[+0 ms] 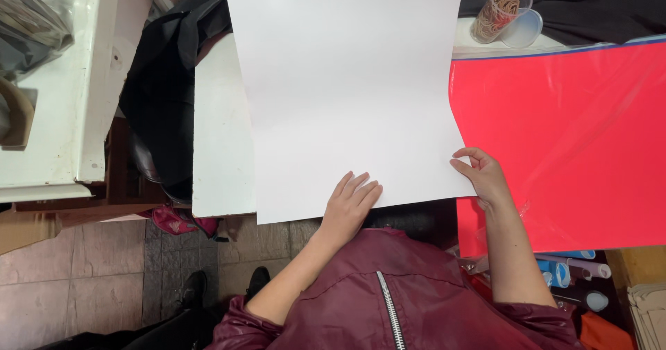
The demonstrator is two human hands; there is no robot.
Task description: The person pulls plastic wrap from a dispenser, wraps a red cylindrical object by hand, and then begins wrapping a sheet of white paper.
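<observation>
At the near edge, both hands (350,204) hold white sheet (347,86).

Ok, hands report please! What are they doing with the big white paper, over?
Left hand flat on white sheet, near edge. Right hand pinching its right corner. Red sheet lies alongside; nothing on top of the white one.

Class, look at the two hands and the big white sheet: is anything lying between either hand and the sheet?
Nothing visible does. The left hand lies flat on the white sheet near its lower edge, and the right hand touches the sheet's lower right corner, where it meets the red sheet. Both hands are in direct contact.
</observation>
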